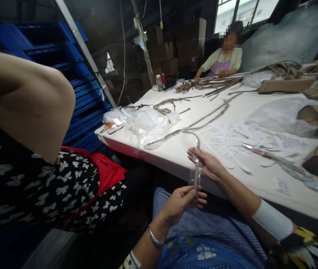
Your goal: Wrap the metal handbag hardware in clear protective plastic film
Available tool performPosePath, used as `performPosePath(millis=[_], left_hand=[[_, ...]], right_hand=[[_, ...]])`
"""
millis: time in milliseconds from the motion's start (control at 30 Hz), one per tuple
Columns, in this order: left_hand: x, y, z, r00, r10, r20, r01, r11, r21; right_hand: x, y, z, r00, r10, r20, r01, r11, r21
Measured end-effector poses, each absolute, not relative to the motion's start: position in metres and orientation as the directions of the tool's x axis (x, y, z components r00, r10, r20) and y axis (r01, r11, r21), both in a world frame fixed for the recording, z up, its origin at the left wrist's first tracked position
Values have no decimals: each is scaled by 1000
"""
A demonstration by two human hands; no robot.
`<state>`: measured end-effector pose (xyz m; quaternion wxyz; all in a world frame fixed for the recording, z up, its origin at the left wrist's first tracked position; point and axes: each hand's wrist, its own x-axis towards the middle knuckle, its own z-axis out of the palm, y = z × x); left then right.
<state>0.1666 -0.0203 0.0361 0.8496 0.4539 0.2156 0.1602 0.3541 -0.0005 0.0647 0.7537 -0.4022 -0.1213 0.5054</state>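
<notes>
A narrow grey-brown strap runs upright between my hands at the table's near edge, with clear plastic film around its lower part. My left hand pinches the lower end between thumb and fingers. Higher up, my right hand has its fingers closed on the strap near a shiny metal fitting. From there the strap curves back onto the white tabletop, where a longer strap lies. Whether the two are one piece, I cannot tell.
Clear plastic bags lie to the left beside an orange-handled tool. White paper strips and pink-handled scissors are at the right. More straps and brown bags lie farther back. A co-worker sits across; another person is close left.
</notes>
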Motion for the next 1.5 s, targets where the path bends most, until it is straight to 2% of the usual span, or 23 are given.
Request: performPosePath(millis=[200,300,367,467,567,633,700,733,800,833,900,967,1067,1167,1267,1367,1500], left_hand=[[153,-24,43,794,556,-247,-127,549,826],[150,-19,48,723,661,-200,-205,482,852],[150,-15,53,659,737,-152,-263,414,871],[151,-9,56,601,787,-143,-315,397,862],[153,-5,53,551,815,-178,-328,408,852],[153,-4,50,500,842,-204,-318,397,861],[153,-4,49,474,852,-223,-293,392,872],[152,-5,49,477,849,-227,-278,391,878],[152,-8,52,497,839,-221,-248,381,891],[152,-10,53,507,835,-214,-232,372,899],[151,-15,56,531,827,-183,-202,334,921],[150,-18,56,552,820,-149,-154,276,949],[148,-19,48,569,814,-117,-10,149,989],[148,-21,36,585,803,-109,127,42,991],[152,-26,27,611,780,-134,141,60,988],[152,-33,28,628,762,-158,118,108,987],[136,-31,39,618,778,-113,130,40,991]], right_hand=[[338,2,61,389,891,-233,-652,88,-753],[323,-22,58,273,939,-209,-554,-24,-832],[314,-44,53,210,959,-191,-368,-103,-924],[304,-74,43,183,980,-75,108,-96,-989],[303,-93,38,326,931,163,551,-46,-833],[302,-99,38,402,888,223,675,-123,-727],[300,-103,41,429,898,97,625,-217,-750],[298,-103,42,405,914,-15,532,-250,-809],[292,-102,45,279,937,-211,224,-278,-934],[290,-101,46,212,942,-260,42,-274,-961],[286,-97,47,142,948,-285,-268,-241,-933],[285,-93,48,147,945,-294,-423,-208,-882],[287,-86,49,159,939,-306,-393,-224,-892],[287,-80,49,209,956,-208,-130,-184,-974],[283,-76,48,267,953,-139,36,-155,-987],[281,-74,46,284,944,-170,16,-182,-983],[290,-76,48,269,926,-266,-201,-216,-956]])
